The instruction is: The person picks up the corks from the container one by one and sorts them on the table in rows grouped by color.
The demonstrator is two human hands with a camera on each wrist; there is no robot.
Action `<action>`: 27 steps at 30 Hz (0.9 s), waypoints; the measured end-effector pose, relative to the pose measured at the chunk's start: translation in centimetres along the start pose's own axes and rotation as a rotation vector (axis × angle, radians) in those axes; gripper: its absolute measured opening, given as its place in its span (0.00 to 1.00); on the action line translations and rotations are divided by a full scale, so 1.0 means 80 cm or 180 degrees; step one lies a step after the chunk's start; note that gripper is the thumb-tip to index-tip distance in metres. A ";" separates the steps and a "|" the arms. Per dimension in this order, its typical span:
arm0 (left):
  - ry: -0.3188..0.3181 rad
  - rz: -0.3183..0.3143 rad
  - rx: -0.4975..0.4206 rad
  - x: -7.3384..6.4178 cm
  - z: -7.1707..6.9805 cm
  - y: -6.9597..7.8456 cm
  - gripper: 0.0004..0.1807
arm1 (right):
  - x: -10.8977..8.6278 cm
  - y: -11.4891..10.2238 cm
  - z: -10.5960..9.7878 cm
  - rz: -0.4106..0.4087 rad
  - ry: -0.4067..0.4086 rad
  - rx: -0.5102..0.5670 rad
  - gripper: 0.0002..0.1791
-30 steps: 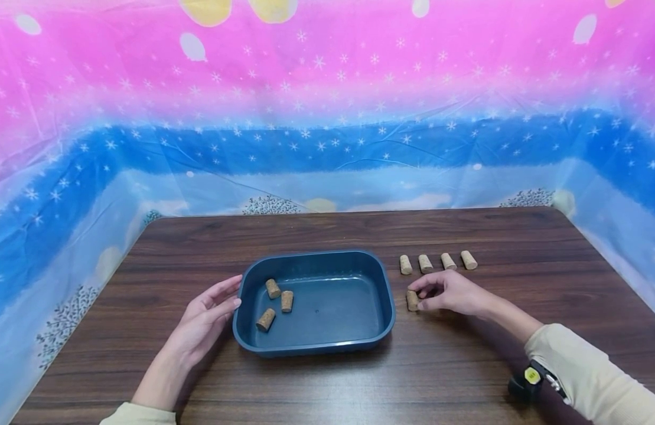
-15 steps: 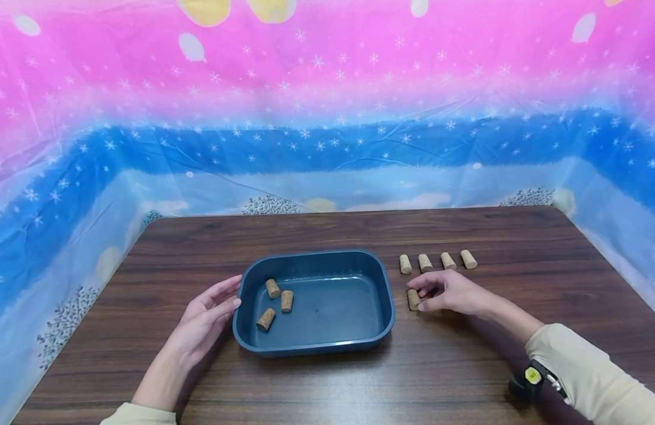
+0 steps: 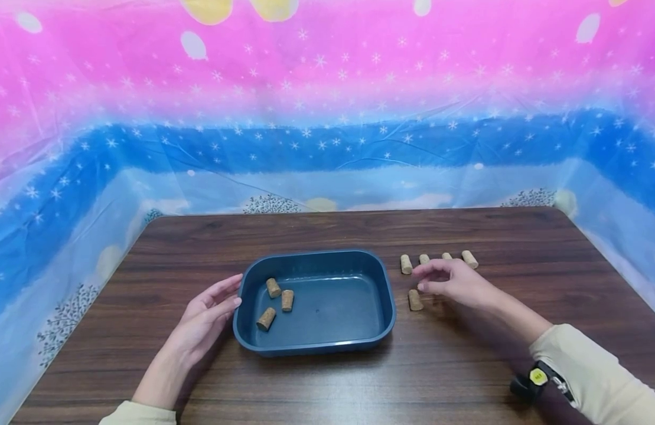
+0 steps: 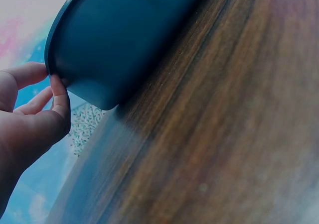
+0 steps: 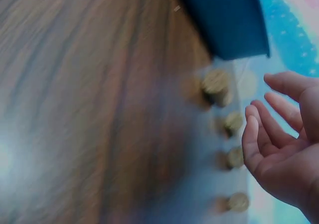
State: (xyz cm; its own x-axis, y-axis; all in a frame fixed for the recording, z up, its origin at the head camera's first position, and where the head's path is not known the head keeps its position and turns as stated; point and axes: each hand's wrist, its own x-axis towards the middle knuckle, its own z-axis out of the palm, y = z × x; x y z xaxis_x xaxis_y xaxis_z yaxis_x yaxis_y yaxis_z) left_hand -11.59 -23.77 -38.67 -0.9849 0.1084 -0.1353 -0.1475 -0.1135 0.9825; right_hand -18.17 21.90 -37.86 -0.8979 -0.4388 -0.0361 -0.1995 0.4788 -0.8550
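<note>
My left hand rests its fingertips and thumb against the left end of a dark blue plastic tub; the left wrist view puts the fingers right at its rim. Three corks lie inside the tub's left part, among them one cork nearest the front. To the tub's right, my right hand hovers with nothing between thumb and fingers. A darker cork lies on the table just below its fingertips. Behind it runs a row of several lighter corks, the leftmost cork fully visible, the middle ones partly hidden.
A dark wood-grain table carries everything. A pink and blue snowflake-patterned cloth hangs around its back and sides. On the right wrist sits a black strap with a yellow-faced device.
The right hand has let go of the darker cork and lifted up and slightly away, now overlapping the middle of the cork row. That cork shifted slightly right; the left hand stays put.
</note>
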 end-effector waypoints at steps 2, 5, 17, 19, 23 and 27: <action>0.0000 0.0001 -0.0002 0.000 0.000 0.000 0.30 | 0.002 -0.010 0.000 -0.0025 0.0064 -0.0068 0.19; -0.0002 0.0001 -0.0005 -0.001 0.000 0.000 0.30 | 0.005 -0.026 0.005 -0.0090 0.0093 -0.0113 0.18; -0.0021 0.0025 -0.0025 0.000 0.000 -0.001 0.30 | 0.015 -0.100 0.052 -0.0434 -0.0268 -0.0128 0.16; -0.0011 0.0034 -0.0024 0.000 0.000 -0.001 0.29 | 0.019 -0.111 0.061 -0.0509 -0.0367 -0.0178 0.16; 0.0007 0.0049 -0.0017 0.001 -0.001 -0.001 0.29 | 0.030 -0.128 0.081 -0.0525 -0.0568 -0.0199 0.16; -0.0014 0.0046 -0.0017 0.001 0.000 -0.001 0.29 | 0.038 -0.143 0.104 -0.0434 -0.0737 -0.0206 0.17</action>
State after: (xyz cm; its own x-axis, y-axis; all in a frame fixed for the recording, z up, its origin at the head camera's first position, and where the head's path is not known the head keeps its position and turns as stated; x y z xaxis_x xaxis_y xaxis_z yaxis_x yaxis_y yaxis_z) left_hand -11.65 -23.76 -38.80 -0.9865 0.1110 -0.1204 -0.1336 -0.1203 0.9837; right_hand -15.33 8.80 -32.49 -0.7490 -0.6610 -0.0467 -0.3437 0.4477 -0.8255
